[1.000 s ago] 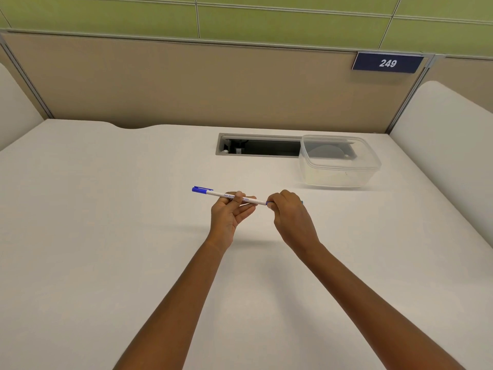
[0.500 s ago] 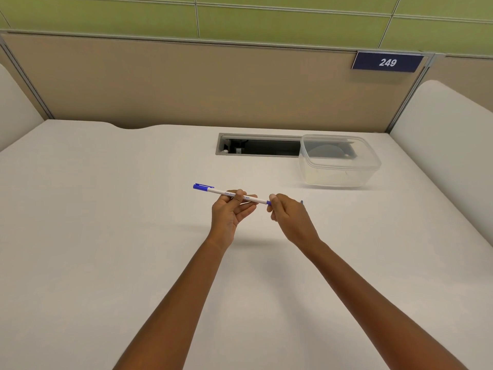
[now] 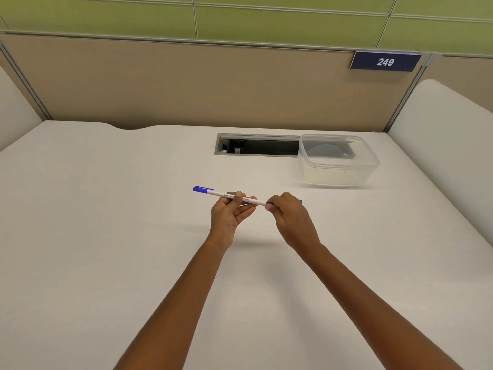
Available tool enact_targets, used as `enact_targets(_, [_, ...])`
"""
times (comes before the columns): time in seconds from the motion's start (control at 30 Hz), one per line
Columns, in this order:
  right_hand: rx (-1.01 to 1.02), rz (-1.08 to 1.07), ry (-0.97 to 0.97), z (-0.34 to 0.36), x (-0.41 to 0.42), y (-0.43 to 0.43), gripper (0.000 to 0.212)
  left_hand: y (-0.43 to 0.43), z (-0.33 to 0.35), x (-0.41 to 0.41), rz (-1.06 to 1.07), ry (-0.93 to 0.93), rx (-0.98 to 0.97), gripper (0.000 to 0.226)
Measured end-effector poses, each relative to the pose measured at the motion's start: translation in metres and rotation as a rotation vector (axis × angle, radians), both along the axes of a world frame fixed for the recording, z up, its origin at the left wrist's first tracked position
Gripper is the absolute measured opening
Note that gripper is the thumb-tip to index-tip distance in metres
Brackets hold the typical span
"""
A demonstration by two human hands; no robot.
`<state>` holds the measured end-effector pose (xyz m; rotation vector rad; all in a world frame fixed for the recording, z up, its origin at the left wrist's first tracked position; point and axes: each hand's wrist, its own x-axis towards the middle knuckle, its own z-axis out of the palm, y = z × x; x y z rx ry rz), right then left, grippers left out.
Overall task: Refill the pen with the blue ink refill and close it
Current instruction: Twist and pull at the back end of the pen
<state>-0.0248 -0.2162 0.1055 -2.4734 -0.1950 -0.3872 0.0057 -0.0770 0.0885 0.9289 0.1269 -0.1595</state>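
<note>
A white pen (image 3: 221,194) with a blue cap at its left end is held level above the white desk (image 3: 106,236). My left hand (image 3: 229,214) grips the barrel near its middle, thumb on top. My right hand (image 3: 290,217) pinches the blue tip section (image 3: 269,203) at the barrel's right end. A small blue bit (image 3: 301,201) shows just past my right hand's knuckles; most of that end is hidden by the fingers.
A clear plastic container (image 3: 336,160) stands at the back right, partly over a dark cable slot (image 3: 256,145) in the desk. Beige partition walls with a sign reading 249 (image 3: 385,61) close the back; white side panels flank the desk.
The pen's capped end has risen slightly and my right hand has shifted a little along the tip end. Both hands keep their hold.
</note>
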Motion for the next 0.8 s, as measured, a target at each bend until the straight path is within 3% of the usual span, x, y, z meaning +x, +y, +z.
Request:
enact_targets(0.17, [0.242,-0.007,0.166,0.003,0.002,0.002,0.028,0.0,0.001,0.001,-0.006,0.002,0.004,0.014])
enact_targets(0.3, [0.716,-0.06,0.484,0.01,0.006,0.005,0.044,-0.002,0.001,0.002,-0.006,-0.004,0.012,0.014])
enact_targets(0.37, [0.823,-0.068,0.603,0.012,0.007,0.006,0.046,-0.001,0.0,0.003,-0.001,0.001,0.014,0.014])
enact_targets(0.47, [0.658,-0.055,0.511,0.011,0.007,0.006,0.042,0.0,0.0,0.004,0.009,0.0,0.019,0.014])
enact_targets(0.6, [0.257,-0.032,0.212,0.004,0.001,0.004,0.01,0.002,0.0,0.005,0.025,0.012,0.014,0.013])
enact_targets(0.7, [-0.04,-0.015,-0.004,0.0,0.0,0.003,0.013,0.002,-0.001,0.005,0.032,0.027,0.013,0.013])
enact_targets(0.8, [-0.157,-0.019,-0.106,0.002,0.001,0.004,0.008,0.002,-0.002,0.004,0.026,0.025,0.014,0.014])
